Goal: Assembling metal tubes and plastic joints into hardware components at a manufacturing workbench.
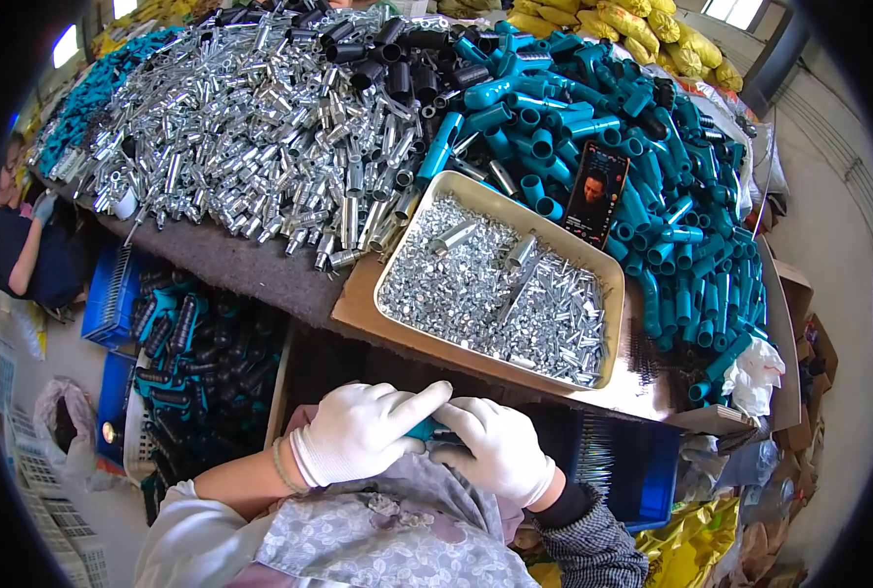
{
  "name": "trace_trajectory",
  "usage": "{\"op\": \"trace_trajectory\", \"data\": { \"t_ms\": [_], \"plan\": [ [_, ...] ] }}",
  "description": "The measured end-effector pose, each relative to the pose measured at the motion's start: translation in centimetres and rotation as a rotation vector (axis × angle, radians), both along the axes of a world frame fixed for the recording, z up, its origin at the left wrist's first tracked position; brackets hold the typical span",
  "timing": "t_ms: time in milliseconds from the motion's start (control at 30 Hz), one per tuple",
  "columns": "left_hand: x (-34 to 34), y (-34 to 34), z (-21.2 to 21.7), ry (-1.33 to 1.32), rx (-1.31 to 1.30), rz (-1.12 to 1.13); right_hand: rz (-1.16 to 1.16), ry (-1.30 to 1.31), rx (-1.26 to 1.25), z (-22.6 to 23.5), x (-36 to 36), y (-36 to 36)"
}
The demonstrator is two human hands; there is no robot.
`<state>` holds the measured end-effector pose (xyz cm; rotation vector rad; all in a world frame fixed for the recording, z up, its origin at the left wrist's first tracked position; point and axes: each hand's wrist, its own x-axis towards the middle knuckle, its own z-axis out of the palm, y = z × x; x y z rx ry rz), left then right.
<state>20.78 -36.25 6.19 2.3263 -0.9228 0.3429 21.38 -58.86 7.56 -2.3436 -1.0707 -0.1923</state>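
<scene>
Both of my hands wear white gloves and meet close to my chest. My left hand (363, 431) and my right hand (498, 447) grip one small teal plastic part (424, 429) between them, mostly hidden by the fingers. My left index finger lies along its top. Just beyond the hands a metal tray (605, 304) holds several small silver screws and short metal tubes. Past the tray a heap of teal plastic elbow fittings (593, 127) covers the right of the table, and a heap of silver metal tubes (250, 127) covers the left.
A phone (596, 194) with a lit screen leans on the teal heap behind the tray. Black sleeves (397, 54) lie at the back. Blue crates (201, 363) of dark assembled parts stand lower left, a blue crate (623, 461) lower right. Another person (20, 245) sits far left.
</scene>
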Motion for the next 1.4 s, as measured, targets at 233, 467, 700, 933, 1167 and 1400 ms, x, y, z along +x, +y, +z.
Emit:
{"op": "trace_trajectory", "data": {
  "t_ms": [233,467,700,933,1167,1400],
  "plan": [
    [-0.6,-0.6,0.2,0.445,-0.16,0.005,0.133,-0.229,-0.148,0.4,1.2,-0.7],
    [-1.0,-0.7,-0.5,0.406,-0.291,0.034,-0.441,-0.461,0.023,4.1,12.9,-8.0],
    [-1.4,-0.3,-0.3,0.409,-0.359,0.029,-0.928,-0.197,-0.546,4.9,23.0,-9.8],
    [-1.4,0.2,0.2,0.498,-0.42,0.123,-0.677,-0.293,-0.232,6.0,20.4,-7.7],
    [-0.9,-0.2,-1.1,0.687,-0.576,0.033,-0.479,0.119,-0.147,2.6,10.6,-4.4],
    [-1.3,-0.9,-1.5,0.805,-0.705,0.052,-0.513,-0.071,0.074,1.4,10.4,-5.8]
  ]
}}
